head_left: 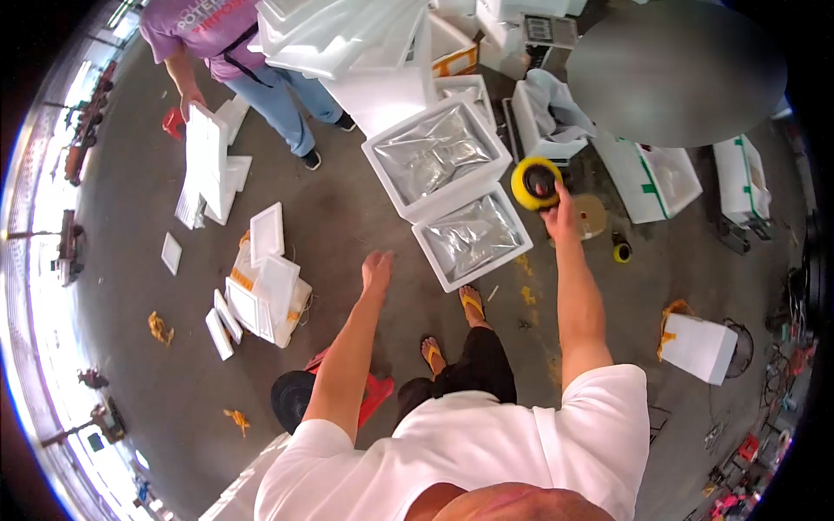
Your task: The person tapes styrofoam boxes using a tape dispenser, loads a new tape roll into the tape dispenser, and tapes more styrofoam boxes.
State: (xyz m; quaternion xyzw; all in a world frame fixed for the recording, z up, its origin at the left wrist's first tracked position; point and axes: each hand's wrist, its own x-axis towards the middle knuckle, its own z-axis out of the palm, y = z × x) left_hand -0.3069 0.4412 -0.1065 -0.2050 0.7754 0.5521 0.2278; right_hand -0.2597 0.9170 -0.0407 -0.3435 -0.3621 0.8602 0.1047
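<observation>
My right hand (559, 214) grips a roll of yellow packing tape (537, 183) with a dark core, held to the right of two open white foam boxes. The nearer foam box (449, 277) and the one behind it (407, 203) both show a crinkled silver liner (473, 233) at the top. My left hand (377, 271) hangs in the air left of the nearer box, holding nothing, its fingers loosely apart. No lid lies on either box.
Foam lids (276, 286) lie in a pile at left. A person in a pink shirt (208, 35) holds white foam panels (207, 156). Stacked lids (347, 39) rise at the back. More foam boxes (643, 178) stand right. A red stool (375, 395) is beside me.
</observation>
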